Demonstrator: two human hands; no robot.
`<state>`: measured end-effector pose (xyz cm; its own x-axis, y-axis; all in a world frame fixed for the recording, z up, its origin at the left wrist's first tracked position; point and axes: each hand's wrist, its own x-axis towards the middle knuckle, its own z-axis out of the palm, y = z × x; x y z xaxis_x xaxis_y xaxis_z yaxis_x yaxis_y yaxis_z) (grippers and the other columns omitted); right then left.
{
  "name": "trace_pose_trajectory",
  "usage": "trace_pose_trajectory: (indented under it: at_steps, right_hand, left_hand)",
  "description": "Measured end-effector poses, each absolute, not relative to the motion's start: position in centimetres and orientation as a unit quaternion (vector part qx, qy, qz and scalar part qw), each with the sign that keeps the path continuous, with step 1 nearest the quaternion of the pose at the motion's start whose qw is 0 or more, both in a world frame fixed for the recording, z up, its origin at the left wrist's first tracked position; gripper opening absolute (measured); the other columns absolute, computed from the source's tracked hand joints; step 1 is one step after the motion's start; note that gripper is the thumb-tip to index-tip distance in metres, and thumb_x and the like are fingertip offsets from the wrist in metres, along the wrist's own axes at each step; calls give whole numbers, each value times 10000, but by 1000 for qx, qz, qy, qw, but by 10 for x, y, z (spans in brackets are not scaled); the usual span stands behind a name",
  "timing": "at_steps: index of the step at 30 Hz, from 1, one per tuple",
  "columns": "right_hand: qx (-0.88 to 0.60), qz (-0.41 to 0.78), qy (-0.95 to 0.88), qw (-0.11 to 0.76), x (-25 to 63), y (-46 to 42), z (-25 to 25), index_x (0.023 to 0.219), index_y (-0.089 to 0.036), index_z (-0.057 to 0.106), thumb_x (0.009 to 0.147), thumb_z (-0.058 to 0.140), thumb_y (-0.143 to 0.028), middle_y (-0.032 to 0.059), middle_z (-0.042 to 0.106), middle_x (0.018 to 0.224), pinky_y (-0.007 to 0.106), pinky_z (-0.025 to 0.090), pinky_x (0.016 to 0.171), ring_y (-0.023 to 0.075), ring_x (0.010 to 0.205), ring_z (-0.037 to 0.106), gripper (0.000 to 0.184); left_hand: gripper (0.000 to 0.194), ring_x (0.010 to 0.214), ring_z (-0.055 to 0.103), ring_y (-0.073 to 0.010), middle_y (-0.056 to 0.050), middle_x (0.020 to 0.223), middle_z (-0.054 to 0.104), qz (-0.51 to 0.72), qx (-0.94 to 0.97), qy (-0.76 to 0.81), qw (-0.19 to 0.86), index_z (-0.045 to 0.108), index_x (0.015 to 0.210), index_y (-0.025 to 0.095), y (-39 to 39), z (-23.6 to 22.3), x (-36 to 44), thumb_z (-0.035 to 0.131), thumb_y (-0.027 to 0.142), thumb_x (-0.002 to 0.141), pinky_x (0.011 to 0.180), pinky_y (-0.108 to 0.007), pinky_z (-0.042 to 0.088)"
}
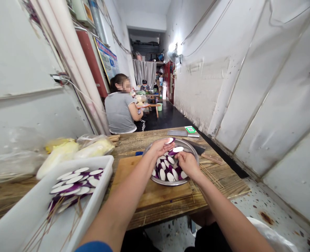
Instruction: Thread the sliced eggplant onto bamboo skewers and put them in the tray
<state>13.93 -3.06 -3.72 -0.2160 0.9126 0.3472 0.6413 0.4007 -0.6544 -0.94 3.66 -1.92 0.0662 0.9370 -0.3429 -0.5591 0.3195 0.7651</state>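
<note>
A metal bowl [197,154] holds many oval eggplant slices [162,174] with white faces and purple skin. Over its far left side, my left hand [159,147] is closed on an eggplant slice [169,140] at the fingertips. My right hand [188,163] is pinched shut above the bowl's right side, directly below another eggplant slice [178,149]. Whether that slice sits on a skewer in the right fingers is too small to make out. To the left, a white plastic tub [102,175] contains skewered eggplant slices [73,180], their thin sticks pointing toward me.
A wooden cutting board [128,171] lies partly under the bowl. Beyond and to the right are a cleaver [177,133] and a second knife [210,157]. Loose skewers [212,176] lie right of the bowl. Plastic bags [92,147] stand behind the tub. A person [120,112] sits beyond the table.
</note>
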Motion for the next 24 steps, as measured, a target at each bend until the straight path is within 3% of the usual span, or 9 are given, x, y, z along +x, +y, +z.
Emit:
trace_pose_trajectory:
  at_steps: [10,24]
  right_hand:
    - [-507,186,-767,348,138,-33,-34,783,-138,679,806,406,-144,39,642,641,217,352,557,125,550,528,274]
    - [-512,159,-777,330,139,-32,-35,772,-142,665,807,387,-137,56,657,683,220,350,578,137,603,562,280]
  left_hand:
    - [143,701,665,-220,-125,720,643,581,208,437,655,565,856,54,34,-18,-4,592,6,725,659,-305,555]
    - [55,666,660,-198,-126,678,630,566,189,424,681,554,815,53,38,-24,-5,525,26,777,646,-282,552]
